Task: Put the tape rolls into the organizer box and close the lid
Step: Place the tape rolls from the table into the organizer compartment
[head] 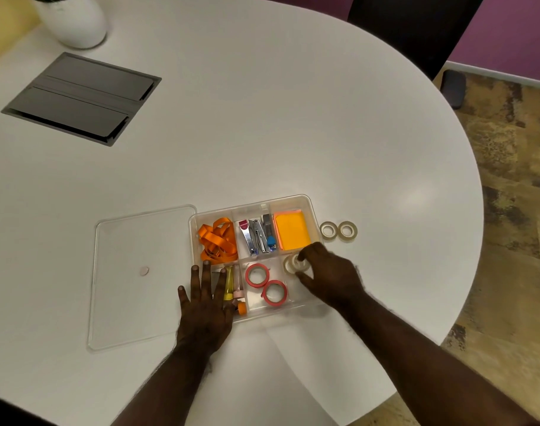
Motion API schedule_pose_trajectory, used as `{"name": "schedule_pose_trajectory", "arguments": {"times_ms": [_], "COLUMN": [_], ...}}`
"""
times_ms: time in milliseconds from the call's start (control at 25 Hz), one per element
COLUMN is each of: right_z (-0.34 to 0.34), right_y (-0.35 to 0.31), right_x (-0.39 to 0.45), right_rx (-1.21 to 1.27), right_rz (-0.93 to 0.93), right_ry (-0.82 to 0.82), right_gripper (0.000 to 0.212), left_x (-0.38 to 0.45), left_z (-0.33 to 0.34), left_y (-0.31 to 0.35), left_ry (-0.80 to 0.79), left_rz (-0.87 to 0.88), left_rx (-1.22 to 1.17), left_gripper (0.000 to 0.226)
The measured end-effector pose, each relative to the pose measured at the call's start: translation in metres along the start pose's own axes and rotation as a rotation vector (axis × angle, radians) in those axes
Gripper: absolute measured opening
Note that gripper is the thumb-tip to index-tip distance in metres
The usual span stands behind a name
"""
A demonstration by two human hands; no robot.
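Note:
The clear organizer box (305,200) lies open on the white table, and its clear lid (133,272) lies flat to its left. Two red tape rolls (265,283) rest in the near middle compartment. My right hand (327,272) is over the near right compartment, thumb and fingers pinching clear tape rolls (293,264) there. Two more clear tape rolls (338,230) sit on the table just right of the box. My left hand (205,299) lies flat with spread fingers on the box's near left corner, holding nothing.
Other compartments hold an orange ribbon (218,239), staplers (258,236), orange sticky notes (291,230) and small tubes (230,284). A grey cable hatch (81,98) and a white pot (73,21) are at the far left. The table edge curves away on the right.

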State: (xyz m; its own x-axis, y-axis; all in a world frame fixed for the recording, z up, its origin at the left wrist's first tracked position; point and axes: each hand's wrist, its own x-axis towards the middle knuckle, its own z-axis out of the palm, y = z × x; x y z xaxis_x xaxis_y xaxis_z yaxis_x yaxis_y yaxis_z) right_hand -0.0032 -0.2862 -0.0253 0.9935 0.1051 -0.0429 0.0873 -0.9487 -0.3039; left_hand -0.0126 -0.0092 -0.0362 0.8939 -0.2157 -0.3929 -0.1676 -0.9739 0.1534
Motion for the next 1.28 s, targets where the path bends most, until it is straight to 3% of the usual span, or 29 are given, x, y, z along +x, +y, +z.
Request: {"name": "schedule_pose_trajectory", "arguments": {"times_ms": [240, 400, 520, 640, 840, 1120, 1280], "right_z": [0.03, 0.014, -0.009, -0.015, -0.003, 0.006, -0.011], "right_y": [-0.022, -0.004, 0.036, 0.075, 0.107, 0.097, 0.086], "right_x": [0.005, 0.009, 0.023, 0.033, 0.047, 0.047, 0.043], "right_rx": [-0.131, -0.07, -0.048, -0.084, -0.072, -0.078, 0.044], "right_rz": [0.084, 0.034, 0.211, 0.402, 0.456, 0.509, 0.425], "right_ry": [-0.224, 0.022, 0.155, 0.062, -0.292, -0.18, 0.02], "right_gripper": [0.042, 0.021, 0.018, 0.024, 0.055, 0.036, 0.041], "left_x": [0.001, 0.0, -0.001, -0.001, -0.002, -0.002, -0.002], "left_z": [0.002, 0.002, -0.001, -0.002, -0.003, -0.004, -0.005], "left_y": [-0.001, -0.001, 0.001, 0.002, 0.003, 0.003, 0.004], "left_ry": [0.004, 0.009, 0.006, 0.017, 0.024, 0.019, 0.018], "left_rz": [-0.003, 0.0, 0.01, 0.016, 0.019, 0.017, 0.012], "left_rx": [0.014, 0.013, 0.008, 0.008, -0.015, -0.001, -0.011], "left_gripper": [0.088, 0.088, 0.085, 0.085, 0.083, 0.082, 0.084]}}
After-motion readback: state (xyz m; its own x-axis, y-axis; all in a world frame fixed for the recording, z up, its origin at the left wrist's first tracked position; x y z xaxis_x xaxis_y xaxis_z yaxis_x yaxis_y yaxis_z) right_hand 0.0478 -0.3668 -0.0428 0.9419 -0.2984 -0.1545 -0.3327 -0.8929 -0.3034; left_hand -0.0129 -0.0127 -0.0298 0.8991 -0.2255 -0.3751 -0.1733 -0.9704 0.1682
